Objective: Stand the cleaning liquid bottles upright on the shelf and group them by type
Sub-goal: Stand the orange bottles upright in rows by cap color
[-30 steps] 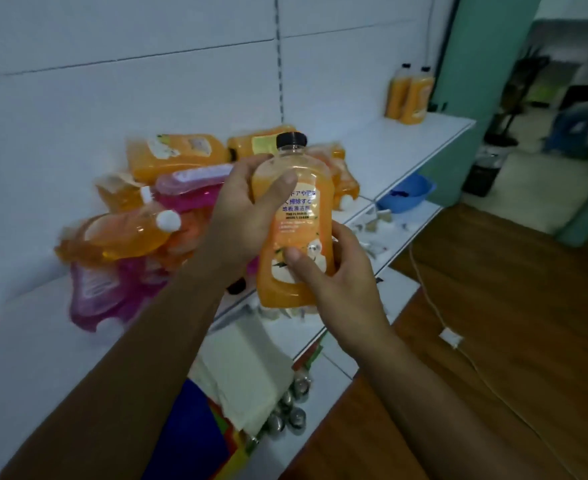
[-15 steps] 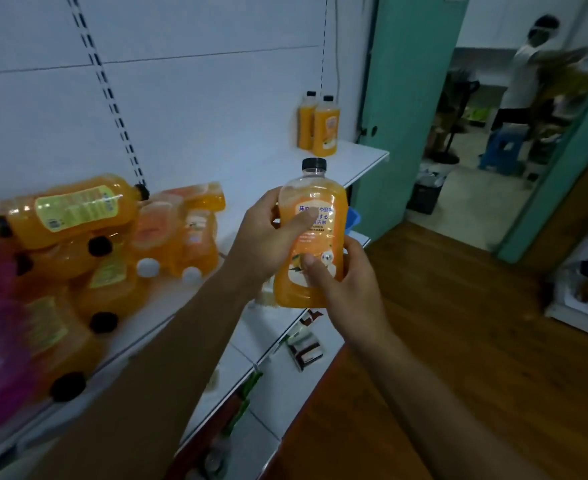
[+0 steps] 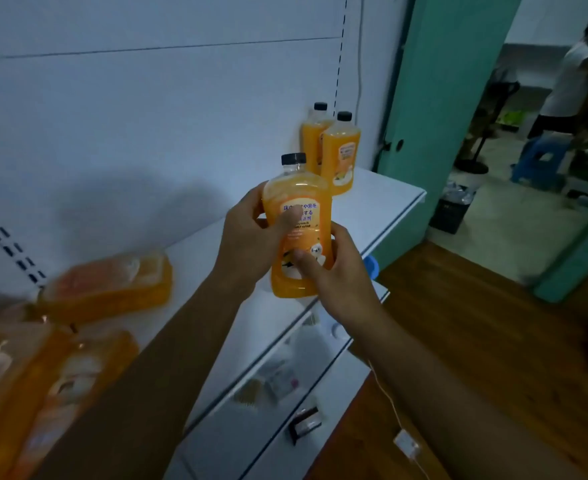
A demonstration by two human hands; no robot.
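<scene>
Head view: we grip the orange bottle (image 3: pixel 297 230) upright in left hand (image 3: pixel 251 244) and right hand (image 3: pixel 334 271), bound for its twin pair (image 3: pixel 334 147) at the shelf (image 3: pixel 382 202) end.

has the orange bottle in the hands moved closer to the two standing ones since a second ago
Yes. The held orange black-capped bottle now sits just short of the two upright orange bottles at the white shelf's far end; earlier they were far apart.

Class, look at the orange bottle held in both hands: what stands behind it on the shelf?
Two upright orange bottles with black caps stand behind the held bottle on the shelf. It covers the near one's lower corner.
</scene>
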